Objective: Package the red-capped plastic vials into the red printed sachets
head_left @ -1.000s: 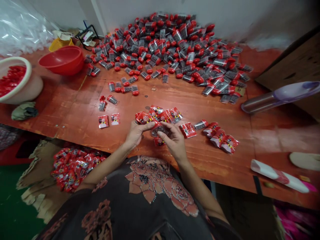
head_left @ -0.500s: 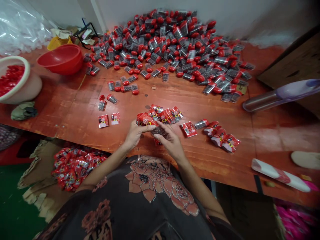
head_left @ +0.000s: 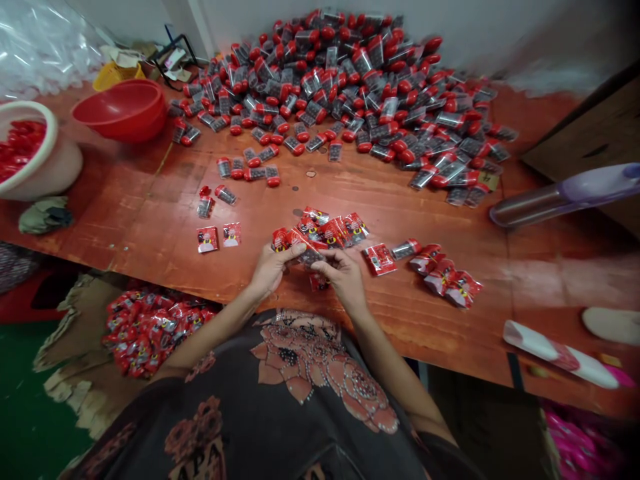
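Observation:
Between my two hands is a small clear bottle (head_left: 311, 255) with dark contents, partly covered by a red printed wrapper. My left hand (head_left: 271, 270) grips its left side with the thumb on top. The fingers of my right hand (head_left: 344, 275) pinch its right end. Just beyond my hands lie several red printed packets (head_left: 333, 233), overlapping each other. Another red packet (head_left: 320, 282) shows below my fingers, partly hidden. To the right are a flat red packet (head_left: 380, 259), a red-capped bottle (head_left: 405, 249) and several wrapped bottles (head_left: 444, 277).
A large heap of red-capped bottles (head_left: 330, 87) covers the table's back. At left stand a red bowl (head_left: 120, 113) and a white tub (head_left: 60, 160). Below the front edge, a cardboard box (head_left: 75, 347) holds wrapped pieces. A purple-handled sealer-like tool (head_left: 565, 197) lies right.
My right hand has shifted slightly right and closed its fingers at the bottle's end. The red wrapper and bottle have turned and sit more tilted. The view has moved slightly.

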`<state>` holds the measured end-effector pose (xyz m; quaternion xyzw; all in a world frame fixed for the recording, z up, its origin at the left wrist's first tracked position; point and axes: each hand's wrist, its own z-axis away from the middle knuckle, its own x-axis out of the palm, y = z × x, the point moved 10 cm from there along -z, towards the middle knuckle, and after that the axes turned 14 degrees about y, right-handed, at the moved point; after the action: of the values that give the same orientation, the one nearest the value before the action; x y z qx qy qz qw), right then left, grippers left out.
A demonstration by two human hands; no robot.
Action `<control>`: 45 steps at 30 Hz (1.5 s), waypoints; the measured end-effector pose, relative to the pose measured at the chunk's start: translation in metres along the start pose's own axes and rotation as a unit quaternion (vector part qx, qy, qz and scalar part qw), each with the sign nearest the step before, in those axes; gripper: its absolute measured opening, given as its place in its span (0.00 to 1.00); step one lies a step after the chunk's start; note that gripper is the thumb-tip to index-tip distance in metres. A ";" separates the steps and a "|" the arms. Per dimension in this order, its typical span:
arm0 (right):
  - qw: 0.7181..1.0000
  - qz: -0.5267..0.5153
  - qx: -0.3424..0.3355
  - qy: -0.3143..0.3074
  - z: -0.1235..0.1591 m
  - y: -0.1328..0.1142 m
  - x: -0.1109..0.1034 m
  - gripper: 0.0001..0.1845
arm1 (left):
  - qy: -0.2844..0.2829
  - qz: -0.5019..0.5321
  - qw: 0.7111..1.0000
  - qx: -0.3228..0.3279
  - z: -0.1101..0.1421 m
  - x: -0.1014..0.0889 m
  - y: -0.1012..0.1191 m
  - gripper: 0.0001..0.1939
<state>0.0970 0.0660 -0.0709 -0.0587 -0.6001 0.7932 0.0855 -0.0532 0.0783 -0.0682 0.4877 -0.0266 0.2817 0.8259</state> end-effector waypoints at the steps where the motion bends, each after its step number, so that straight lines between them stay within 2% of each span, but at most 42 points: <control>1: 1.000 -0.003 0.005 0.006 -0.001 0.001 0.001 0.11 | -0.003 0.004 1.000 -0.005 0.000 0.001 -0.003 0.15; 5: 0.999 0.026 -0.022 0.014 -0.006 0.001 0.005 0.12 | -0.022 0.002 0.999 -0.044 0.000 0.006 -0.020 0.15; 8: 0.994 0.080 -0.063 0.029 -0.013 -0.003 -0.004 0.13 | -0.009 0.024 0.998 -0.063 -0.005 -0.001 -0.020 0.15; 11: 0.965 0.188 -0.158 0.088 -0.015 -0.024 -0.022 0.12 | 0.026 0.070 0.995 -0.071 -0.015 -0.014 -0.010 0.15; 13: 0.940 0.239 -0.213 0.116 -0.011 -0.040 -0.026 0.19 | 0.040 0.088 0.993 -0.068 -0.018 -0.017 -0.004 0.15; 15: 0.938 0.240 -0.233 0.097 -0.006 -0.049 -0.015 0.22 | 0.030 0.089 0.994 -0.061 -0.017 -0.010 -0.002 0.13; 19: 0.968 0.143 -0.207 0.008 -0.004 -0.052 0.017 0.17 | -0.002 0.076 0.996 -0.052 -0.006 0.015 -0.008 0.10; 22: 0.970 0.127 -0.208 -0.005 -0.012 -0.054 0.019 0.17 | 0.003 0.065 0.997 -0.033 -0.005 0.022 -0.007 0.09; 26: 0.940 0.216 -0.261 -0.043 -0.027 -0.063 0.013 0.18 | 0.016 0.052 0.999 -0.001 -0.014 0.026 0.000 0.13; 28: 0.918 0.284 -0.270 -0.061 -0.048 -0.067 0.002 0.17 | 0.029 0.057 0.998 -0.003 -0.019 0.028 0.003 0.13; 29: 0.908 0.321 -0.266 -0.049 -0.065 -0.070 -0.010 0.16 | 0.034 0.063 0.997 -0.005 -0.020 0.029 0.004 0.13; 30: 0.897 0.360 -0.256 -0.011 -0.087 -0.075 -0.029 0.14 | 0.039 0.070 0.997 -0.008 -0.022 0.029 0.005 0.12; 31: 0.884 0.399 -0.237 0.061 -0.113 -0.083 -0.055 0.14 | 0.043 0.078 0.996 -0.010 -0.023 0.030 0.007 0.12; 34: 0.856 0.435 -0.200 0.193 -0.179 -0.104 -0.122 0.17 | 0.057 0.100 0.993 -0.023 -0.025 0.029 0.012 0.09; 36: 0.840 0.453 -0.170 0.247 -0.211 -0.109 -0.154 0.21 | 0.072 0.103 0.991 -0.042 -0.026 0.025 0.011 0.07; 37: 0.835 0.460 -0.159 0.256 -0.222 -0.108 -0.163 0.22 | 0.080 0.102 0.990 -0.051 -0.027 0.023 0.010 0.06; 40: 0.834 0.474 -0.145 0.241 -0.239 -0.095 -0.166 0.22 | 0.089 0.104 0.988 -0.072 -0.028 0.019 0.008 0.05; 43: 0.845 0.475 -0.142 0.199 -0.237 -0.074 -0.149 0.25 | 0.085 0.112 0.987 -0.077 -0.030 0.016 0.009 0.04; 45: 0.858 0.460 -0.152 0.170 -0.224 -0.065 -0.133 0.27 | 0.083 0.109 0.987 -0.078 -0.032 0.013 0.009 0.04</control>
<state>0.2756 0.2667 -0.0712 -0.4739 -0.5942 0.6189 -0.1985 -0.0542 0.1136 -0.0741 0.3907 -0.0330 0.4071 0.8249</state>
